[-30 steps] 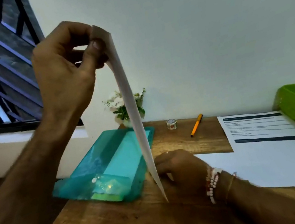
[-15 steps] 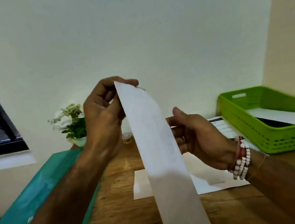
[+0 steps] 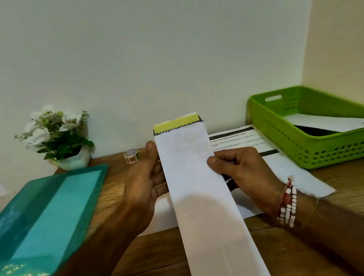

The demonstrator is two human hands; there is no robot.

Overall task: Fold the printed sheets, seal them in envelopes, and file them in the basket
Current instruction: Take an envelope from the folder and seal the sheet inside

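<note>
Closest to the person, the bottom end of a long white envelope (image 3: 200, 195) hangs over the wooden desk (image 3: 151, 275), its long axis running from six o'clock up to twelve, tilted away from them. Both hands have it by the upper half. The left hand (image 3: 144, 192) takes the nine o'clock edge, thumb lying along the front and fingers tucked behind. The right hand (image 3: 244, 173), with a beaded bracelet (image 3: 287, 204) at the wrist, pinches the three o'clock edge under its thumb, so each grip is closed on the paper rather than slack. The flap stands open at the twelve o'clock end, just above the left thumb, showing a yellow peel strip (image 3: 176, 123) over a dark band. I can't tell whether anything is inside yet. Flat on the desk behind the hands lie the printed sheets (image 3: 237, 143), unfolded by the look of them. Off at nine o'clock a teal plastic packet (image 3: 45, 221) slants across the desk's corner. Further back at eleven sit a small roll of stickers (image 3: 131, 156) and a pot of white flowers (image 3: 60, 138) against the wall. The green basket (image 3: 323, 152) waits at two o'clock, one filed envelope (image 3: 342, 120) already lying in it. It is on the right hand's side, so that hand looks better placed to carry this one across once the flap is sealed.
</note>
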